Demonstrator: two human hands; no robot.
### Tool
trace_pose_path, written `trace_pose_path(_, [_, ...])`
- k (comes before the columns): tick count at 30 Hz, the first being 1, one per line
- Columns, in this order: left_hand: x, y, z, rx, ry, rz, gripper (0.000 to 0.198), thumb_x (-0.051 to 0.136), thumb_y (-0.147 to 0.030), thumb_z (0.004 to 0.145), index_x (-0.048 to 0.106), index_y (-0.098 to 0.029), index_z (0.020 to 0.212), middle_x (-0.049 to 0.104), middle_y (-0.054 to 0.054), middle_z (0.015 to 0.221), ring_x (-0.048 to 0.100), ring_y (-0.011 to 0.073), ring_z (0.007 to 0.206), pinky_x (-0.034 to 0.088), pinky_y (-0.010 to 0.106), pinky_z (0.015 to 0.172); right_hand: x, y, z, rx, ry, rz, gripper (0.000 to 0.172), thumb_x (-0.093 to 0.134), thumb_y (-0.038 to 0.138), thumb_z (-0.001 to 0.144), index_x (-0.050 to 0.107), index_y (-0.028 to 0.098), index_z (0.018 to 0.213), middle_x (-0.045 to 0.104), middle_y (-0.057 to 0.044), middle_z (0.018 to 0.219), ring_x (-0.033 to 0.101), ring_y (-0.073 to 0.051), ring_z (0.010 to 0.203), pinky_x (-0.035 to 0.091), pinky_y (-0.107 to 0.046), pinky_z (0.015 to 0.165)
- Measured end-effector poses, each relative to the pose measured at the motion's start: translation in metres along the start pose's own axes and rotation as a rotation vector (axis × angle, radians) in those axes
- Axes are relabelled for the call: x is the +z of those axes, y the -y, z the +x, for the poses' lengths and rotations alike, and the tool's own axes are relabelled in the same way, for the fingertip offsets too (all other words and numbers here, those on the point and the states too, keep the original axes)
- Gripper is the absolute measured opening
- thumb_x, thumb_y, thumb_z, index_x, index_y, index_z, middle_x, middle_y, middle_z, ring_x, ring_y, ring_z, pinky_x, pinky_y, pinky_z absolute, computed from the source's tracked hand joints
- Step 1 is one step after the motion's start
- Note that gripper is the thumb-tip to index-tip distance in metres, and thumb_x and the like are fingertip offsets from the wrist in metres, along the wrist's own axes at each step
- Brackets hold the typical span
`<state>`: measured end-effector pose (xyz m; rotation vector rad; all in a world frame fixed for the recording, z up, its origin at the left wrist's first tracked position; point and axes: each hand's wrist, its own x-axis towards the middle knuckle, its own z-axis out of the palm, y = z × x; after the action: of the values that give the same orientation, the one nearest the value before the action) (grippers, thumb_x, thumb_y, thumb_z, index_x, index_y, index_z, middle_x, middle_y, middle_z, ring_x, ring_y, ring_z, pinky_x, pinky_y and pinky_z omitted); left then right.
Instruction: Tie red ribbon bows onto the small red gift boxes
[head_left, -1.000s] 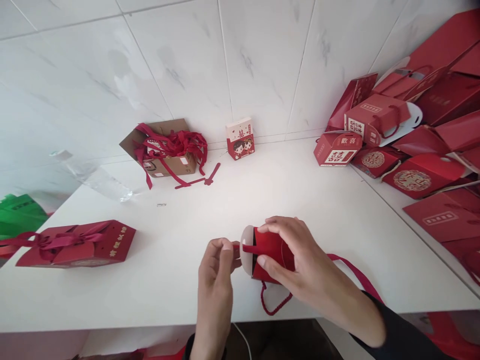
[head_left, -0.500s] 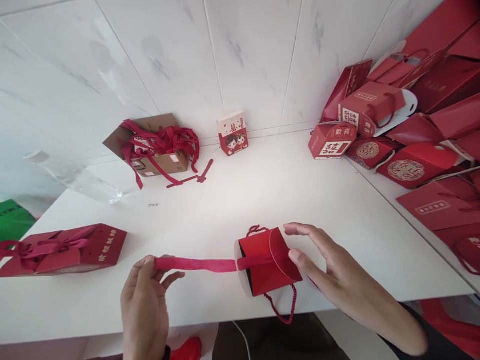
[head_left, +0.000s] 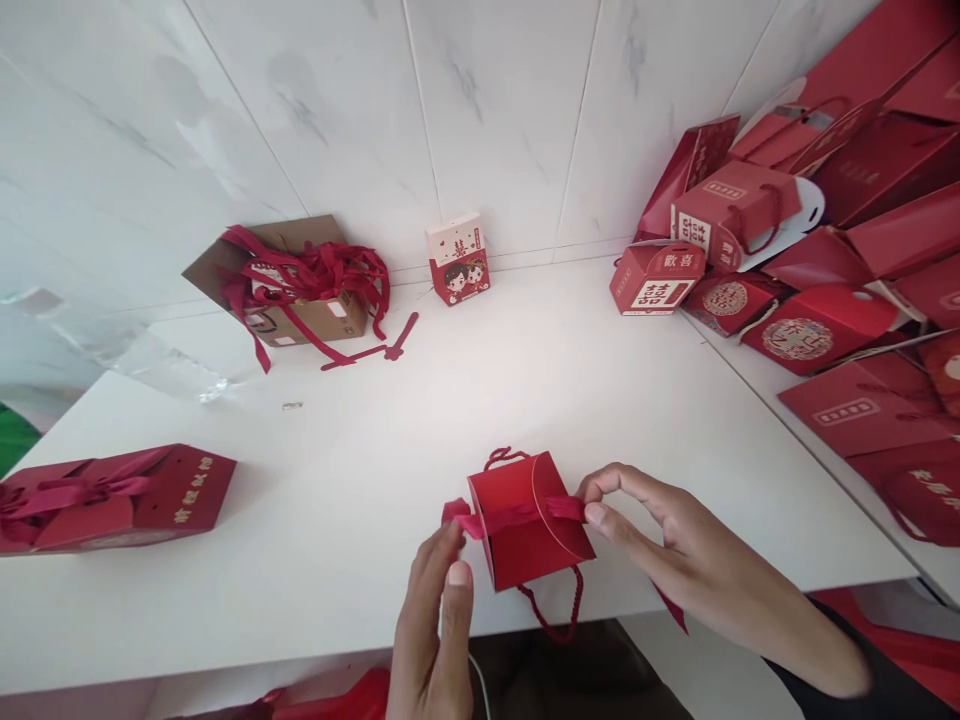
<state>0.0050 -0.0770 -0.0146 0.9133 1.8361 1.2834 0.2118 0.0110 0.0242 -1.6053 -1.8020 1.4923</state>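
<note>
A small red box (head_left: 517,560) with twisted cord handles lies near the table's front edge. Across its top runs a dark pink ribbon (head_left: 517,516), looped at the left side and trailing down past the right wrist. My right hand (head_left: 645,530) pinches the ribbon between thumb and forefinger at the box's right side. Beside the left end, my left hand (head_left: 439,620) has its fingers raised and thumb apart, near the ribbon loop and holding nothing that shows.
A ribbon-tied red box (head_left: 187,500) lies at the left. Towards the wall stand a cardboard box (head_left: 345,318) of ribbons and a small printed box (head_left: 461,280). Many red gift boxes (head_left: 799,335) are piled at the right. A clear plastic bottle (head_left: 157,365) is back left.
My left hand has let go of the ribbon and moved right to the box. My right hand has closed on the ribbon, which now loops loosely at the left instead of stretching out.
</note>
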Motion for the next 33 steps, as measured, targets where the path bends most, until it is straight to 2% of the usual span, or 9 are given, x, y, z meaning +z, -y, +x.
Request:
trace_pose_path(3, [0.007,-0.015,0.016,0.015,0.061,-0.086,0.039,0.059,-0.054,0.096,0.071,-0.031,0.125,0.062,0.007,0.141,0.058,0.0287,0.130,0.052,0.039,0.102,-0.001,0.008,-0.002,-0.045,0.010,0.044,0.036,0.042,0.060,0.104,0.055,0.028,0.096,0.055,0.003,0.088,0.032,-0.013,0.060,0.032,-0.027,0.054])
trace_pose_path(6, [0.012,-0.030,0.026,0.104,0.108,-0.156,0.029,0.067,-0.049,0.092,0.075,-0.029,0.111,0.067,0.007,0.128,0.062,0.0251,0.118,0.054,0.032,0.093,0.000,0.016,0.000,-0.104,0.014,0.091,0.034,0.044,0.056,0.105,0.054,0.026,0.094,0.051,0.003,0.084,0.037,-0.014,0.066,0.032,-0.026,0.056])
trace_pose_path(10, [0.019,-0.037,0.030,0.166,0.040,-0.237,0.017,0.074,-0.042,0.088,0.073,-0.025,0.085,0.070,0.003,0.103,0.065,0.0187,0.100,0.056,0.025,0.081,0.001,0.024,0.003,-0.135,0.038,0.142,0.031,0.047,0.052,0.105,0.055,0.025,0.091,0.046,0.004,0.077,0.036,-0.013,0.063,0.031,-0.025,0.054])
trace_pose_path(15, [0.020,-0.038,0.033,0.186,-0.064,-0.309,0.020,0.073,-0.043,0.090,0.070,-0.024,0.090,0.077,0.003,0.091,0.073,0.0193,0.088,0.060,0.027,0.074,-0.002,0.025,0.006,-0.157,0.045,0.201,0.030,0.049,0.051,0.105,0.057,0.025,0.093,0.048,0.004,0.077,0.039,-0.013,0.066,0.033,-0.026,0.056])
trace_pose_path(17, [0.022,-0.038,0.035,0.183,0.006,-0.278,0.021,0.071,-0.043,0.091,0.069,-0.023,0.091,0.077,0.003,0.087,0.073,0.0199,0.086,0.060,0.029,0.075,-0.004,0.027,0.007,-0.176,0.048,0.206,0.029,0.049,0.052,0.105,0.058,0.026,0.096,0.048,0.004,0.078,0.041,-0.014,0.068,0.036,-0.026,0.059])
trace_pose_path(21, [0.027,-0.042,0.041,0.149,0.285,-0.124,0.023,0.063,-0.044,0.097,0.070,-0.021,0.096,0.075,0.003,0.083,0.069,0.0176,0.076,0.056,0.029,0.073,-0.007,0.039,0.009,-0.230,0.047,0.191,0.026,0.049,0.048,0.105,0.059,0.025,0.100,0.054,0.002,0.079,0.050,-0.015,0.071,0.042,-0.026,0.062])
trace_pose_path(25, [0.031,-0.051,0.042,0.242,0.472,-0.035,0.025,0.060,-0.039,0.097,0.071,-0.022,0.111,0.074,0.007,0.103,0.067,0.0203,0.090,0.054,0.031,0.079,-0.011,0.062,0.009,-0.302,0.091,0.197,0.015,0.053,0.038,0.104,0.061,0.025,0.103,0.065,0.000,0.089,0.063,-0.016,0.083,0.051,-0.024,0.069])
trace_pose_path(29, [0.030,-0.051,0.043,0.207,0.500,-0.039,0.029,0.060,-0.045,0.096,0.070,-0.020,0.086,0.069,0.004,0.078,0.061,0.0183,0.072,0.049,0.029,0.064,-0.016,0.076,0.014,-0.439,0.158,0.189,0.020,0.052,0.039,0.106,0.064,0.026,0.116,0.073,-0.002,0.100,0.070,-0.016,0.089,0.056,-0.024,0.073])
trace_pose_path(33, [0.025,-0.045,0.049,0.108,0.486,-0.095,0.042,0.059,-0.050,0.096,0.063,-0.019,0.069,0.064,0.002,0.067,0.055,0.0152,0.064,0.043,0.026,0.059,-0.020,0.065,0.028,-0.547,0.061,0.016,0.036,0.044,0.032,0.108,0.051,0.031,0.144,0.070,-0.004,0.126,0.066,-0.020,0.116,0.051,-0.033,0.099])
